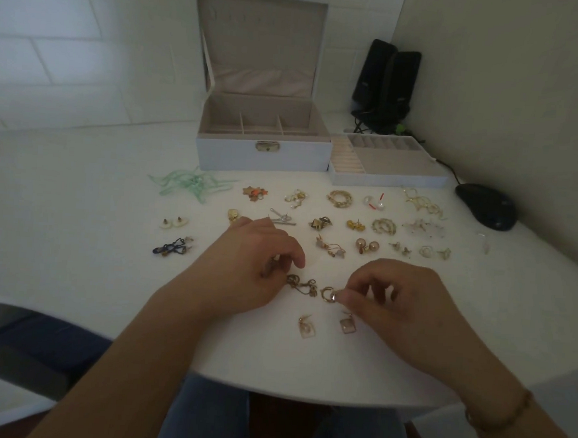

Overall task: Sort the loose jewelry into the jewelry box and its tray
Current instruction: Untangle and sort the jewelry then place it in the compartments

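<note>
Both forearms reach forward over the near edge of the white desk (78, 206), wrists low, palms down. A thin bracelet (505, 415) sits on the right wrist.

Right hand (401, 300): fingers curled, thumb and forefinger pinching a small gold hoop earring (327, 294) just above the desk surface. Left hand (254, 264): fingers curled down, tips on a tangle of gold chain pieces (299, 284) lying just left of the hoop; whether it actually grips them cannot be told.

Just nearer than the hands, two square pendant earrings (306, 327) lie flat, apart from each other.

Beyond the hands, loose jewelry is spread in rough rows: a pearl stud pair (367, 245), a gold hoop cluster (339, 199), an orange-and-gold star piece (255, 193), a green glassy strand piece (193, 183) at far left, a dark blue beaded pair (172, 247) at left.

Farther back, the jewelry box (264, 156) stands with its lid upright; the visible divided compartments look bare. The tray (388, 181) rests touching the box's right side; its ring rolls and open section show no jewelry.

A dark mouse (484, 205) lies right of the tray; two black speakers (385, 82) stand in the corner.
</note>
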The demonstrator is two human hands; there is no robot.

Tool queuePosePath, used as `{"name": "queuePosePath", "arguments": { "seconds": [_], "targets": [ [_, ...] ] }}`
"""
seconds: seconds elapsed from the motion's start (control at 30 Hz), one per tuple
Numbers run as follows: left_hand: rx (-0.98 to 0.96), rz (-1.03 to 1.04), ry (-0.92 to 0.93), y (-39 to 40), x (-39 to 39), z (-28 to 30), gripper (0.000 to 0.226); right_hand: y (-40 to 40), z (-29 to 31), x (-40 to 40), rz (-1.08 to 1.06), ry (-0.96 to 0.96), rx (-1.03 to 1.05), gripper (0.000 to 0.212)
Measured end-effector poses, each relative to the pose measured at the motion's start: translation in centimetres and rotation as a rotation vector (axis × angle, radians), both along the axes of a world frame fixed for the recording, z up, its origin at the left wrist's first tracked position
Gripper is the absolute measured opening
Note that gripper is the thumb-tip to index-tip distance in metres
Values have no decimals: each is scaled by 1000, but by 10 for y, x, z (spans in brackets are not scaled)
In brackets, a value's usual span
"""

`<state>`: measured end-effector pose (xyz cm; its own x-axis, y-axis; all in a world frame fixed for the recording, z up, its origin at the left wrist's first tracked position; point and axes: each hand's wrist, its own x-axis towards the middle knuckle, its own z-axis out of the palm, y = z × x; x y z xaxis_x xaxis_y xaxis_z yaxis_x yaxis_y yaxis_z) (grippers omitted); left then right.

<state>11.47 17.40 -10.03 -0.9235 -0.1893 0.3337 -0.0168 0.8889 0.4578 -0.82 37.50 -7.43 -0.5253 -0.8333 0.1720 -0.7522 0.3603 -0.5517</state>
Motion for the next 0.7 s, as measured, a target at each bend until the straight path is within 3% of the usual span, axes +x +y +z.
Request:
{"name": "queuePosePath", "arguments": {
  "seconds": [0.13, 0.27, 0.47, 0.7],
  "targets": [
    [-19, -14, 0, -1, 0, 0, 35, 9, 4, -13, -51, -47, -115, 9],
    [-28, -14, 9, -1, -2, -2, 35, 3, 4, -10, 93, -102, -70, 18],
    [-26, 0, 9, -1, -2, -2, 36, -22, -9, -9, 221, 162, -101, 13],
    [-27, 5, 20, -1, -2, -2, 34, -9, -13, -12, 333, 211, -70, 16]
  ]
}}
